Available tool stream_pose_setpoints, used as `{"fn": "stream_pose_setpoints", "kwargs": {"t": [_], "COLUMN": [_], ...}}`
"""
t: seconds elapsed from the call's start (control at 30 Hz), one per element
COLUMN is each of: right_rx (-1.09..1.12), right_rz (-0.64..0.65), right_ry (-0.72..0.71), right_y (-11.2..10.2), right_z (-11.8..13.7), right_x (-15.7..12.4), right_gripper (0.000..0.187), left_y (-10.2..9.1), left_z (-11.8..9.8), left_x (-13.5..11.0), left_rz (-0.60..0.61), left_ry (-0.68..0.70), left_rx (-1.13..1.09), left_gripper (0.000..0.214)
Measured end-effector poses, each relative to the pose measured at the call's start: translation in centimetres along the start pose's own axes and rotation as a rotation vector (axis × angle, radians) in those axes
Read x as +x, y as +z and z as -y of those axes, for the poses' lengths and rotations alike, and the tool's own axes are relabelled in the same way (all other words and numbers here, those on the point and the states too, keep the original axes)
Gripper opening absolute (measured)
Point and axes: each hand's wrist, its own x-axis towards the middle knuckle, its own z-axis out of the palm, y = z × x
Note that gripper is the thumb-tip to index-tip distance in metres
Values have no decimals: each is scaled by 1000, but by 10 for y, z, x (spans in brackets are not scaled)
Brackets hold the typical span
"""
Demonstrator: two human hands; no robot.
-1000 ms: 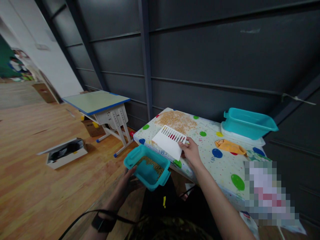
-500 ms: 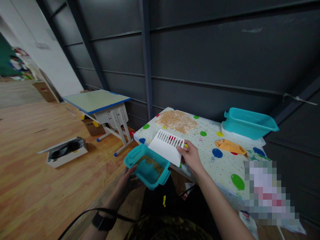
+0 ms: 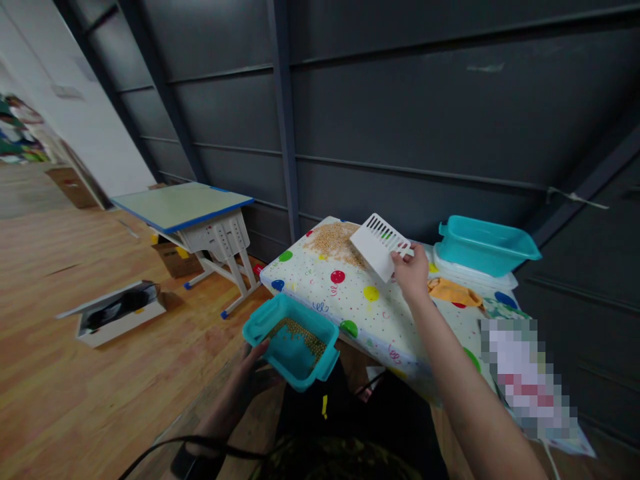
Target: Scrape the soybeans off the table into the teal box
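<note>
My left hand (image 3: 249, 366) grips a teal plastic tub (image 3: 290, 341) from below, just off the near edge of the table (image 3: 360, 310). A layer of small grains lies in the tub. My right hand (image 3: 413, 272) is closed on a white slotted scraper (image 3: 378, 245), raised over the table beside a pile of yellowish grains (image 3: 334, 239) at the far left corner. The table's cloth is white with coloured dots.
A second teal tub (image 3: 484, 244) stands on white lids at the table's far right, with an orange cloth (image 3: 453, 292) beside it. A grey panelled wall runs behind. To the left are a blue-edged desk (image 3: 184, 207), cardboard boxes, and an open box (image 3: 111, 312) on the wooden floor.
My right hand has carried the scraper from the tub at the table's near edge up and away to the grain pile. The left hand keeps the tub where it was.
</note>
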Motion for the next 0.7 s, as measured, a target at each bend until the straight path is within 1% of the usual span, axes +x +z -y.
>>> {"fn": "stream_pose_setpoints", "kwargs": {"t": [0.03,0.1,0.17,0.27,0.4,0.5,0.6,0.7], "right_rx": [-91,-252,-383,-512,-560,-557,-528,-500], "right_rz": [-31,-39,0,72,140,176,176,180], "right_ry": [-56,-134,-159,-135,-155,-199,-234,-260], "right_y": [1,2,4,8,14,18,21,22], "right_z": [-2,-5,-7,-10,-14,-17,-20,-22], "right_x": [10,19,18,5,-11,-16,-18,-20], "right_gripper": [36,34,36,38,38,38,39,38], "left_y": [0,0,0,0,0,-1,0,2], "left_z": [1,3,5,7,10,13,17,21], "left_x": [0,1,2,2,3,3,0,-5], "left_rz": [-6,-19,-27,-35,-51,-26,-13,-15], "left_ry": [-4,-22,-41,-55,-76,-91,-104,-107], "left_rx": [5,15,14,12,1,-13,-4,1], "left_gripper": [75,77,78,78,78,88,94,91]}}
